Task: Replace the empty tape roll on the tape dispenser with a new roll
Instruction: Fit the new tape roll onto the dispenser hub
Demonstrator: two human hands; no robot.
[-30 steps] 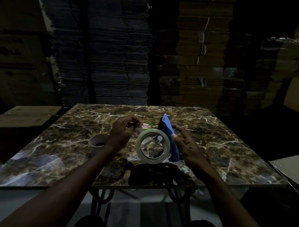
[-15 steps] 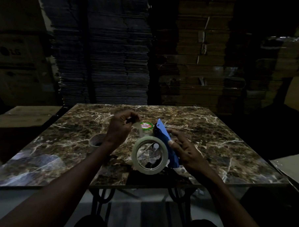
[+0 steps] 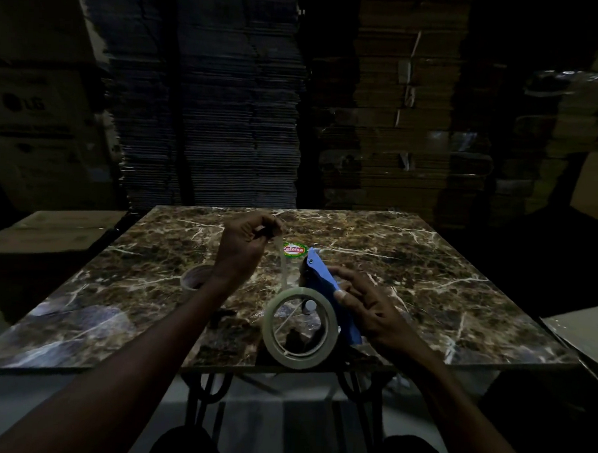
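Pinched between the left hand's [image 3: 243,244] thumb and fingers is the free end of a clear tape strip [image 3: 283,270], drawn up and away from the new tape roll [image 3: 300,327]. That roll sits on the blue tape dispenser [image 3: 332,296], which the right hand [image 3: 372,310] grasps along its side, above the near edge of the marble table [image 3: 426,266]. An empty cardboard core [image 3: 194,278] stands on the table just left of the left wrist. A round red-and-green sticker [image 3: 294,249] lies beyond the dispenser's tip.
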